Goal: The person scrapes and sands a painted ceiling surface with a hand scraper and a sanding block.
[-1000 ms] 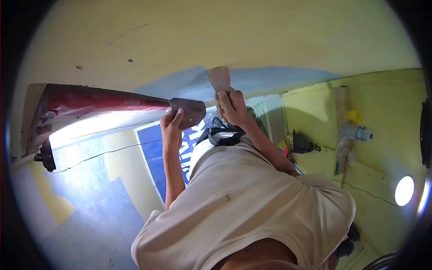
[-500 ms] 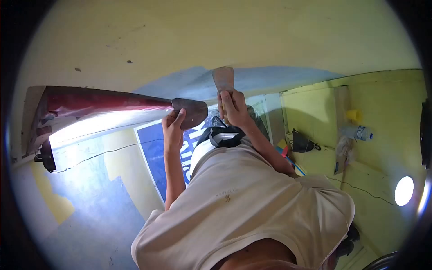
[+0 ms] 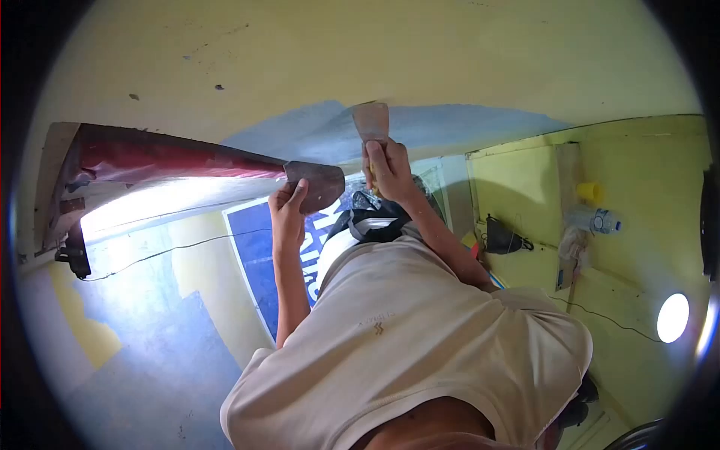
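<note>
Both arms reach up from a torso in a pale shirt (image 3: pixel 420 337) toward a pale yellow surface with a blue-grey patch (image 3: pixel 450 124). My right hand (image 3: pixel 388 172) is closed around the handle of a putty knife, whose wide blade (image 3: pixel 372 120) lies flat against the patch's edge. My left hand (image 3: pixel 288 210) grips a dark flat trowel plate (image 3: pixel 319 184) just to the left of the knife, below the surface. The two hands are close together but apart.
A red curtain (image 3: pixel 165 157) hangs over a bright window opening at left. A blue sign with white letters (image 3: pixel 259 255) sits behind the arms. On the yellow wall at right are a plastic bottle (image 3: pixel 596 220), a yellow cup (image 3: pixel 590 193), a dark bag (image 3: pixel 502 238) and a round light (image 3: pixel 673 317).
My right hand has slid the putty knife slightly farther up along the blue-grey patch. The left hand and the trowel plate have stayed almost still.
</note>
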